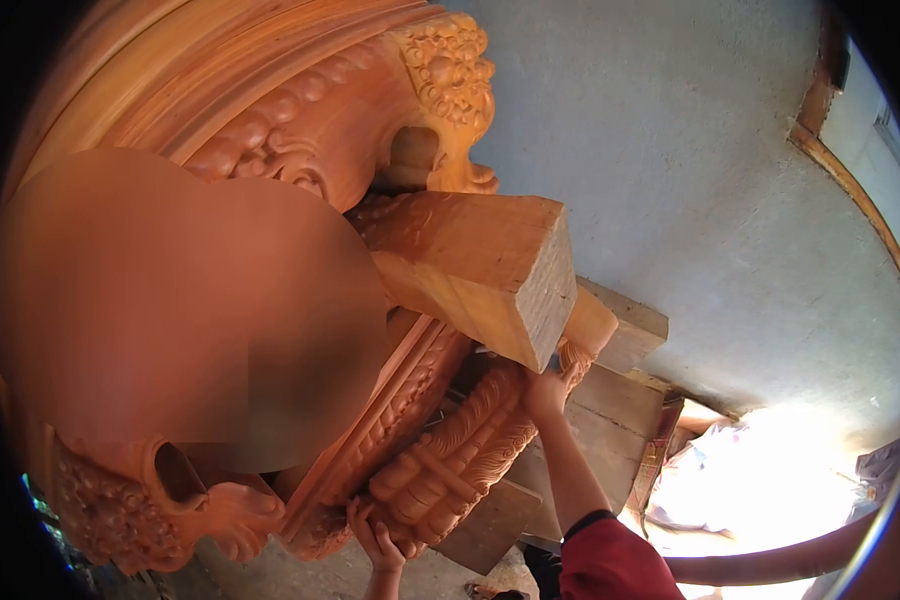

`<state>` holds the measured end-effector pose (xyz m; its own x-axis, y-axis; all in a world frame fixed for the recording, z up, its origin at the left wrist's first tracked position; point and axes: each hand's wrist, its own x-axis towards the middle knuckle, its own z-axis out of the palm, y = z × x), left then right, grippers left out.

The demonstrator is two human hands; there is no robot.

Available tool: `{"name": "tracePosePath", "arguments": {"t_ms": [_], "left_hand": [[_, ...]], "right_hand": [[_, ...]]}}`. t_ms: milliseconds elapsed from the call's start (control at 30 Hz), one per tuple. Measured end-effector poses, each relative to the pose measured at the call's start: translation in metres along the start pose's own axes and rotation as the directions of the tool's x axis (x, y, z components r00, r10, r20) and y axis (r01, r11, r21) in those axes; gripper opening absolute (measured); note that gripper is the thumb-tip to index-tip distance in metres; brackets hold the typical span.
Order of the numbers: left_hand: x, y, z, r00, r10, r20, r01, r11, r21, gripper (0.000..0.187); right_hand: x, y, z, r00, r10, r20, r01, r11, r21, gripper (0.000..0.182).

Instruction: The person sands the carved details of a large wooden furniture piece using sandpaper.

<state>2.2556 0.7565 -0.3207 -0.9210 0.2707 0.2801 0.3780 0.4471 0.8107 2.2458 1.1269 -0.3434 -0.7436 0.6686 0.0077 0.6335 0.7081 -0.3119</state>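
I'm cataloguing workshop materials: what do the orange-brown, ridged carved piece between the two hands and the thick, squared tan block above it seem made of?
The carved piece looks like wood, smoothly finished: its rounded ridges catch a soft sheen, though stain or natural colour is unclear. The squared block seems solid timber, probably uncoated, judging by its rough, greyish end.

We see reddish-brown wood in the large carved furniture (270, 95), its mouldings smooth with a soft sheen, its carved clusters bumpy. The carved piece (450, 465) is wood too, grooved and ridged, with a faint satin gloss. On the thick block (460, 255) we find smooth, lightly shiny wooden sides and a rough, matt end. The boards (615, 410) look like dull wood, the wall (670, 150) matt and slightly uneven, the red sleeve (615, 565) matt cloth.
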Motion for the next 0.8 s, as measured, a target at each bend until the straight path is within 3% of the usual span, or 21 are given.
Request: {"name": "tracePosePath", "arguments": {"t_ms": [67,133,267,367,400,433,500,533,567,633,667,700,733,767,800], "left_hand": [[0.0,0.001,-0.002,1.0,0.003,0.01,-0.003,1.0,0.012,0.041],[0.001,0.003,-0.002,1.0,0.007,0.01,-0.007,1.0,0.008,0.042],[0.002,0.008,-0.002,0.999,-0.021,0.024,0.022,0.999,-0.037,0.042],[0.003,0.009,-0.002,0.999,-0.012,0.036,0.013,0.999,-0.03,0.042],[0.002,0.008,-0.002,0.999,-0.001,0.036,0.003,0.999,-0.036,0.042],[0.004,0.009,-0.002,0.999,0.01,0.033,-0.008,0.999,-0.038,0.042],[0.008,0.016,-0.001,0.999,-0.007,0.032,0.008,0.999,-0.041,0.042],[0.008,0.02,-0.003,0.999,-0.026,0.035,0.028,0.999,-0.043,0.041],[0.008,0.021,-0.004,0.999,-0.026,0.034,0.027,0.999,-0.032,0.041],[0.011,0.023,-0.002,1.0,0.016,0.021,-0.015,0.996,-0.083,0.041],[0.009,0.008,-0.001,1.0,0.017,0.021,-0.015,0.996,-0.089,0.041],[0.005,-0.019,0.0,0.957,0.29,0.005,-0.289,0.949,0.125,0.046],[0.002,-0.034,0.0,0.842,0.537,0.049,-0.52,0.786,0.335,0.056],[0.012,-0.014,0.002,0.844,0.534,0.048,-0.516,0.787,0.338,0.056],[0.032,0.025,0.006,0.764,0.644,0.052,-0.619,0.706,0.344,0.06]], "right_hand": [[0.022,0.019,-0.001,0.967,0.069,-0.246,-0.071,0.997,0.004,0.043],[0.047,0.04,-0.018,0.94,0.201,-0.276,-0.212,0.977,-0.009,0.046],[0.068,0.084,-0.032,0.919,0.273,-0.286,-0.302,0.951,-0.061,0.05],[0.064,0.079,-0.033,0.917,0.328,-0.227,-0.345,0.938,-0.041,0.046],[0.06,0.076,-0.024,0.947,0.225,-0.23,-0.243,0.968,-0.057,0.048],[0.064,0.079,-0.025,0.947,0.225,-0.232,-0.243,0.968,-0.055,0.048],[0.069,0.087,-0.027,0.996,-0.047,-0.082,0.025,0.97,-0.243,0.049],[0.074,0.092,-0.03,0.978,-0.023,-0.206,-0.028,0.97,-0.24,0.048],[0.083,0.096,-0.034,0.979,-0.023,-0.202,-0.025,0.973,-0.23,0.048],[0.1,0.108,-0.041,0.931,0.283,-0.23,-0.294,0.956,-0.015,0.041],[0.108,0.112,-0.024,0.912,0.224,-0.343,-0.277,0.954,-0.114,0.041],[0.109,0.12,-0.008,0.911,0.221,-0.348,-0.277,0.954,-0.119,0.041],[0.106,0.117,0.0,0.952,-0.008,-0.305,-0.001,1.0,-0.03,0.041],[0.106,0.112,0.008,0.929,-0.243,-0.28,0.273,0.959,0.073,0.041],[0.1,0.093,-0.034,0.952,-0.278,0.132,0.295,0.946,-0.136,0.041]]}}
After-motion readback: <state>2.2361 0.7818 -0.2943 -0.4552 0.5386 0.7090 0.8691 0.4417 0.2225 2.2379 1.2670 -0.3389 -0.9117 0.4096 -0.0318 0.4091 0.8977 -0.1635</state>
